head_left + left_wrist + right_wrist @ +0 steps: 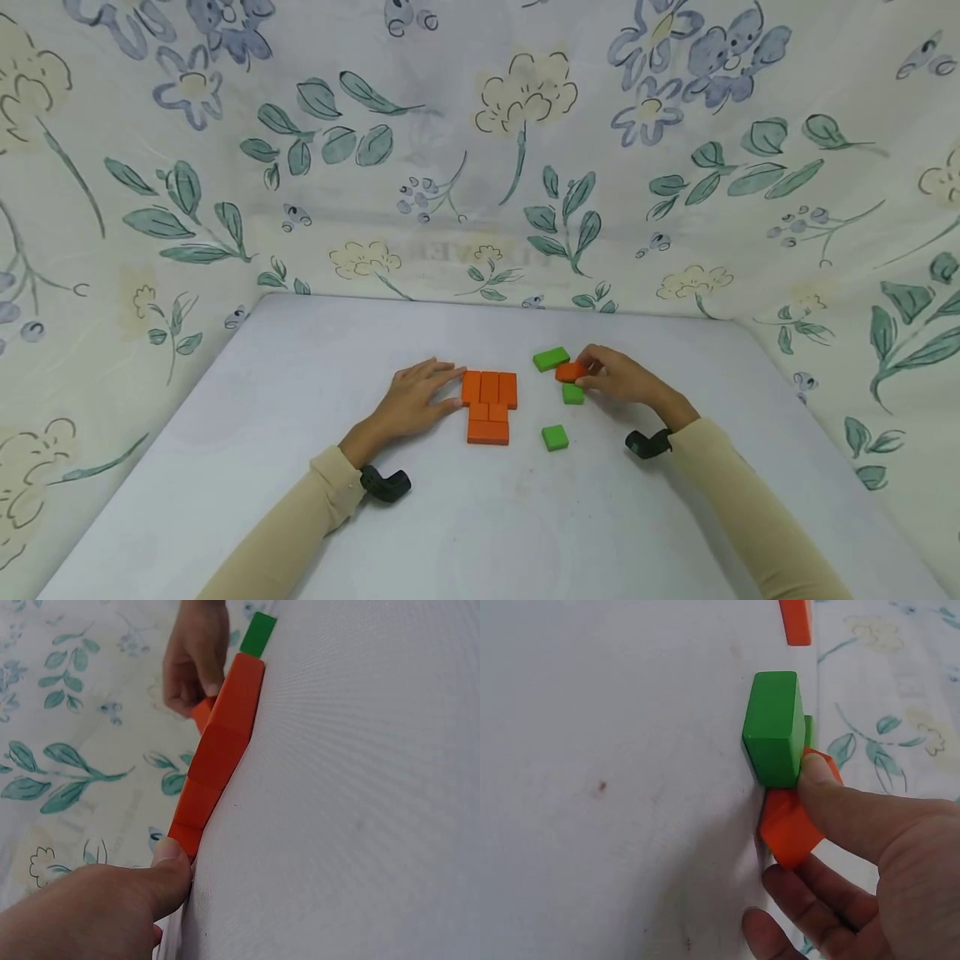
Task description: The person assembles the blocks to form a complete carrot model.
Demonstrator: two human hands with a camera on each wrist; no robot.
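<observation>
Several flat orange blocks (489, 430) lie pushed together on the white table, with three upright ones side by side at the far end and smaller ones nearer. My left hand (414, 402) rests at their left side, fingers fairly straight; in the left wrist view its thumb (171, 859) touches the end of an orange block (225, 750). Right of this group, my right hand (617, 375) pinches a separate orange block (571, 372) between thumb and fingers. That block (791, 825) is tilted in the right wrist view and partly hidden by the thumb and a green block (771, 731).
One green block (551, 359) lies just beyond the held block, and another green block (573, 394) just on its near side. Closer to me is a green block (555, 437). A floral curtain (450, 167) rises behind the table (330, 333) and along both sides.
</observation>
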